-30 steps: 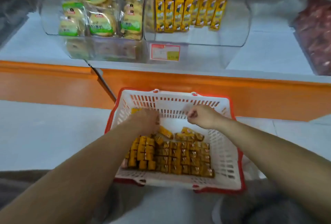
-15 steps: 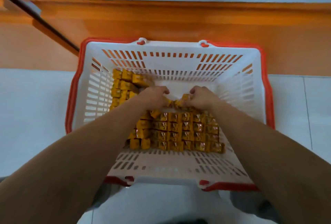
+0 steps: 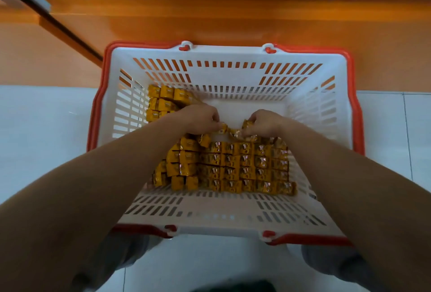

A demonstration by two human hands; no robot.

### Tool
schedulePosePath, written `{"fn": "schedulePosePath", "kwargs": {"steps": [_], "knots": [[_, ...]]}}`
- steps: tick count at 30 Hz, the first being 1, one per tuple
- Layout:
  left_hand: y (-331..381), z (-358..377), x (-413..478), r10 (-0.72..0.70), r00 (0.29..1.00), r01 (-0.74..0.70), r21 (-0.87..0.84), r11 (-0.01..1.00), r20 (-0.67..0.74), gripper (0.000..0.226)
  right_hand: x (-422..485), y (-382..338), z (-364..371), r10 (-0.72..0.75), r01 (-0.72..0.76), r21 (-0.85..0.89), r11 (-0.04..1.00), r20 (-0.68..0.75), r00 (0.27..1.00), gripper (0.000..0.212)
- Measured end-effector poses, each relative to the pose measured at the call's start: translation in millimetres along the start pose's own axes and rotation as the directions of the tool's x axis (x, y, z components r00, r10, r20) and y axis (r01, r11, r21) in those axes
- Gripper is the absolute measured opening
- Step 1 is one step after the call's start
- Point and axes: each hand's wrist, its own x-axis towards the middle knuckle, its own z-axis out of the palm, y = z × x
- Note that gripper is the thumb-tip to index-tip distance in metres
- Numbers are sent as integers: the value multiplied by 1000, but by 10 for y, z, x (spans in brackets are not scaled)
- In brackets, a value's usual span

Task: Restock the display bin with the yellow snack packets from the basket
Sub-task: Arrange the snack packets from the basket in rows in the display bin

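Note:
A white basket (image 3: 224,74) with a red rim stands on the floor below me. Several yellow snack packets (image 3: 235,165) lie in rows on its bottom, with a smaller stack of yellow packets (image 3: 163,102) in the far left corner. Both my hands reach into the basket side by side. My left hand (image 3: 200,119) has its fingers curled round loose packets at the top of the rows. My right hand (image 3: 263,122) pinches packets just to the right of it. The display bin is out of view.
An orange shelf base (image 3: 233,16) runs across the top, right behind the basket. Pale floor tiles (image 3: 42,123) lie on both sides. My knees (image 3: 331,266) are near the basket's front edge.
My view has dropped from the display bins to straight down into the basket. Both hands have sunk onto the packets and closed their fingers on them.

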Motion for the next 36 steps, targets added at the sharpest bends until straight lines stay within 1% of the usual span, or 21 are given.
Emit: {"fn": "schedulePosePath", "kwargs": {"steps": [1, 3, 4, 5, 7, 9, 11, 13, 17, 22, 24, 26, 27, 29, 30, 32, 34, 35, 36], "knots": [[-8, -6, -37, 5, 1000, -4, -41, 999, 20, 41, -20, 26, 8, 14, -11, 65, 998, -44, 999, 47], [-39, -9, -96, 3, 998, 2, -67, 998, 70, 42, -74, 53, 33, 62, -33, 224, 974, -124, 990, 44], [-61, -4, -121, 1, 995, 6, -63, 998, 104, 48, -103, 64, 54, 98, -48, 296, 954, -156, 983, 43], [-75, -6, -148, -2, 989, 11, -66, 998, 147, 57, -130, 75, 72, 131, -58, 360, 931, -182, 975, 46], [-95, -11, -190, 5, 973, 15, -82, 997, 233, 80, -180, 90, 108, 165, -54, 448, 892, -213, 963, 63], [-98, 13, -214, 30, 964, -25, -20, 999, 263, 96, -213, 90, 142, 165, -41, 478, 877, -220, 961, 66], [-103, 55, -218, 43, 982, -54, 53, 997, 186, 92, -230, 91, 164, 159, -27, 500, 865, -223, 962, 67], [-113, 97, -214, 33, 996, -36, 40, 999, 80, 84, -242, 78, 174, 154, -4, 518, 855, -247, 957, 72], [-99, 89, -189, -43, 998, 32, -195, 980, -53, 72, -256, 56, 164, 179, 29, 596, 802, -287, 941, 83], [-52, 107, -138, -128, 974, 53, -365, 930, -186, 63, -301, 12, 152, 199, 73, 664, 744, -326, 924, 83], [-39, 134, -112, -191, 944, 33, -498, 866, -270, 62, -326, -19, 149, 206, 115, 705, 700, -354, 912, 82], [-7, 154, -87, -282, 908, 15, -648, 762, -311, 60, -334, -56, 144, 213, 140, 751, 645, -353, 911, 74], [22, 164, -72, -321, 894, 2, -714, 700, -312, 58, -324, -74, 145, 202, 140, 774, 618, -328, 923, 68], [78, 185, -33, -385, 883, -13, -833, 553, -269, 52, -286, -127, 178, 139, 131, 813, 567, -251, 958, 54], [106, 190, -14, -413, 882, -10, -884, 468, -229, 48, -258, -164, 210, 109, 126, 842, 525, -213, 971, 45], [171, 193, 19, -439, 887, 9, -946, 323, -141, 42, -232, -260, 276, 99, 99, 915, 391, -149, 984, 33], [235, 197, 19, -434, 896, 22, -966, 258, -96, 40, -217, -331, 333, 116, 96, 955, 282, -133, 984, 32], [270, 197, -9, -427, 901, 25, -974, 227, -76, 41, -204, -345, 353, 113, 108, 958, 265, -142, 983, 32], [302, 198, -49, -407, 912, 27, -984, 175, -47, 41, -195, -346, 372, 103, 120, 956, 266, -152, 983, 32]]}}
